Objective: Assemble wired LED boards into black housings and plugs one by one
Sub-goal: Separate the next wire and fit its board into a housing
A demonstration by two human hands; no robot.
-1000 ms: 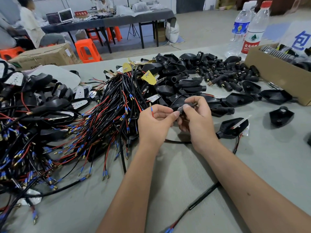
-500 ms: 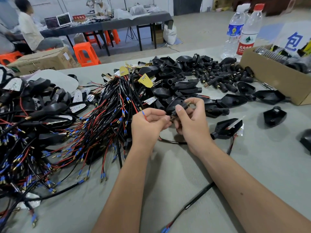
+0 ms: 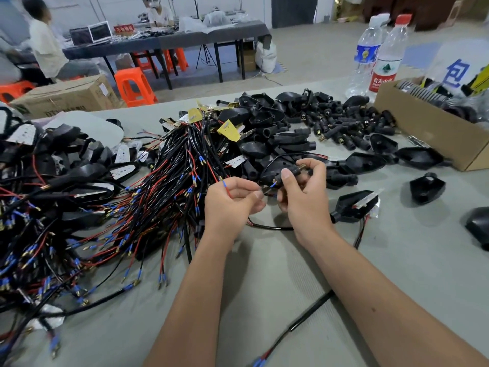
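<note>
Just above the grey tabletop [image 3: 264,274], near its middle, your right hand [image 3: 304,197] has its grip closed around a small black plug [image 3: 289,172], thumb on the near side and fingers curled behind it, with a brass threaded end poking out toward the right. Your left hand [image 3: 232,200] sits just beside it, its grip pinching a thin wire between thumb and forefinger; a red wire with a blue-sleeved terminal [image 3: 225,185] sticks up over its knuckles. Between your two hands a second blue-sleeved tip [image 3: 273,185] points at the near end of the plug, very close to it; whether it has entered cannot be told. A black cable [image 3: 272,228] loops on the tabletop beneath your hands.

To your left spreads a big tangle of black and red wires [image 3: 158,202] with LED boards and housings mixed in. Beyond your hands lies a heap of black housings [image 3: 264,128], and beside it, further right, a scatter of loose black plugs [image 3: 344,123]. A housing with its board fitted [image 3: 352,206] rests just right of your right hand. At the far right stands a cardboard box [image 3: 428,133], with two water bottles [image 3: 375,54] behind it.
</note>
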